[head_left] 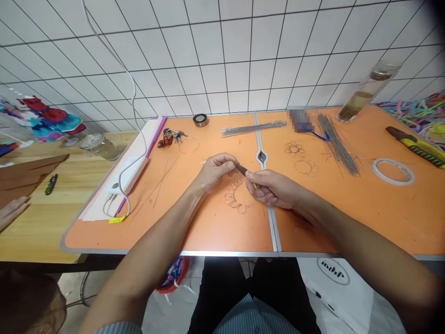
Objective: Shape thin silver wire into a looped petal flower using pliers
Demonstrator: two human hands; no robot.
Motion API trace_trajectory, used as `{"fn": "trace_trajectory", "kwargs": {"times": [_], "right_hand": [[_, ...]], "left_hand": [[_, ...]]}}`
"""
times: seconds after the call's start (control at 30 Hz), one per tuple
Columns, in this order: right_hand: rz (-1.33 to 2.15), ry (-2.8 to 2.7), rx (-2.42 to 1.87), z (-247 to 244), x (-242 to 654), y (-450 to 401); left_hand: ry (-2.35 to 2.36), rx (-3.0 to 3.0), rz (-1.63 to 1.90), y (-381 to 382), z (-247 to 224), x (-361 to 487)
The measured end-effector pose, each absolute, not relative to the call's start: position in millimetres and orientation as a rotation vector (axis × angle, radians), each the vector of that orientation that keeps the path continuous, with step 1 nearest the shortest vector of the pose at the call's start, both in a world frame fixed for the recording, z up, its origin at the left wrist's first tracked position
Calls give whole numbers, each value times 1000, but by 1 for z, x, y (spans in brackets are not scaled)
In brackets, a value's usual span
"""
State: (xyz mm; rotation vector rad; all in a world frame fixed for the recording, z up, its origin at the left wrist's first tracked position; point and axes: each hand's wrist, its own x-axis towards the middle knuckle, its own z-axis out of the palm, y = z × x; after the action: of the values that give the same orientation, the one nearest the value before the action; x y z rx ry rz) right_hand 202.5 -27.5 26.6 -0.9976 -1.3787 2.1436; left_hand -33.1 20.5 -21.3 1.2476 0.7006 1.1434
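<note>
My right hand (269, 186) is closed around a small pair of pliers (240, 169); dark pointed jaws and a bit of yellow handle show. The jaws point left and reach my left hand (218, 168). Thumb and fingers of that hand are pinched together at the tip of the pliers, on a copper-coloured wire piece (230, 197). Below both hands, this wire shows as a curved row of small petal-like loops. Where the jaws meet the wire is hidden by my fingers.
A flower-shaped wire piece (295, 148) and a wire ring (306, 165) lie right of the table seam. Straight wire bundles (253, 128), black tape (200, 120), keys (178, 136), a power strip (128, 176), a white tape ring (392, 171) and a utility knife (417, 147) lie around. Another person's hand (13, 212) rests far left.
</note>
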Motion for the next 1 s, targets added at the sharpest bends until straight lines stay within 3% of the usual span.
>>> {"fn": "trace_trajectory", "kwargs": {"times": [0.73, 1.0], "right_hand": [[2254, -1091, -1004, 15, 205, -18], [1871, -1310, -1132, 20, 212, -13]], "left_hand": [[942, 1302, 1394, 8, -11, -16], [897, 1197, 1308, 7, -6, -18]]}}
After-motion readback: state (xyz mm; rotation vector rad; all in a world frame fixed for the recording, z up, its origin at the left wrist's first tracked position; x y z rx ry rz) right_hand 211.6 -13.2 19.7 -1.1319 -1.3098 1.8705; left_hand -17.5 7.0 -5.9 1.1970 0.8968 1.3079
